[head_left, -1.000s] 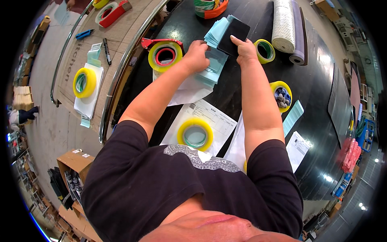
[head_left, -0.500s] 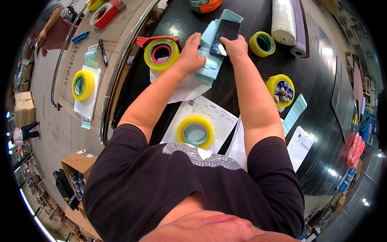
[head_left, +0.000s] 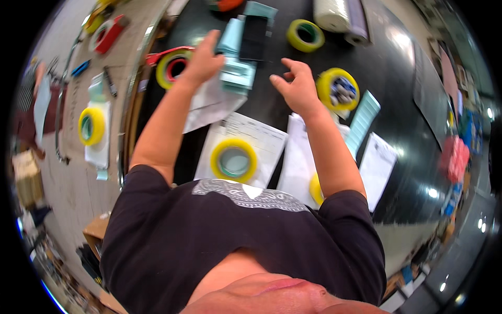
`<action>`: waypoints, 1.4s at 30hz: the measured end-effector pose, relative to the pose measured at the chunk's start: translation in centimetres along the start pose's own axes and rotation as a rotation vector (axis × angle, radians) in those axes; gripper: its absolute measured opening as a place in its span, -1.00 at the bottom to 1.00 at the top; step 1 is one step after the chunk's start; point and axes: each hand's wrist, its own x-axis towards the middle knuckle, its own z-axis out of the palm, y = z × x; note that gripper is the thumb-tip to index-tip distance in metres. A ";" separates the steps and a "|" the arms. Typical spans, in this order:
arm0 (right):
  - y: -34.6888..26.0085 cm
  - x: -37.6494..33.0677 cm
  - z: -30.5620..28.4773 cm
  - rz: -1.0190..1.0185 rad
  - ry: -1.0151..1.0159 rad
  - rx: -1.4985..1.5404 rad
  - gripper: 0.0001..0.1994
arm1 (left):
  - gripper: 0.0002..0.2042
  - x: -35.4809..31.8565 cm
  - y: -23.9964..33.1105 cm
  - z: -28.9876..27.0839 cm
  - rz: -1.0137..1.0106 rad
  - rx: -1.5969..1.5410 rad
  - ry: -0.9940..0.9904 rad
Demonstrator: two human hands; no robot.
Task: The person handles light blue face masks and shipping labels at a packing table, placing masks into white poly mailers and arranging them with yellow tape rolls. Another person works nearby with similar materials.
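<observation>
My left hand [head_left: 203, 64] is open beside a stack of pale blue label strips [head_left: 238, 73], its fingertips at the strips' left edge. Just left of that hand is a red tape dispenser [head_left: 171, 68] with a yellow roll, partly covered by the hand. A dark phone [head_left: 254, 39] lies on the strips, its screen black. My right hand [head_left: 299, 86] hovers apart from the phone, thumb and fingers spread, holding nothing. Near it stands a yellow tape roll [head_left: 322, 86] with grey-blue balled material in its core. Nearer me, another tape roll [head_left: 214, 159] rests on a printed sheet [head_left: 266, 137].
The black table [head_left: 395, 78] also bears a tape roll [head_left: 293, 39], a bubble-wrap roll [head_left: 331, 13], a blue label strip [head_left: 362, 123] and white papers [head_left: 377, 162]. At left, a cart [head_left: 117, 68] with a metal rail holds tape, a marker and papers. A person [head_left: 36, 99] stands beyond it.
My right hand has come off the phone and drawn back to the right, and the phone's screen is now dark. My left hand stays by the strips. The whole view has shifted and blurred.
</observation>
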 end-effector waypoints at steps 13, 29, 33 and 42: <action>23.1 -12.5 -19.8 0.752 0.565 -0.082 -0.41 | -0.45 2.0 18.5 9.1 0.314 0.058 -0.431; 17.5 -8.3 -19.6 0.665 0.318 -0.523 -0.30 | -0.43 2.2 18.5 20.9 0.405 0.347 -0.557; 17.0 -7.8 -19.2 0.637 0.373 -0.519 -0.20 | -0.46 2.5 17.4 19.0 0.403 0.109 -0.482; 16.7 -4.3 -18.0 0.019 0.256 -0.468 -0.24 | -0.45 0.8 15.2 13.3 0.267 0.304 -0.406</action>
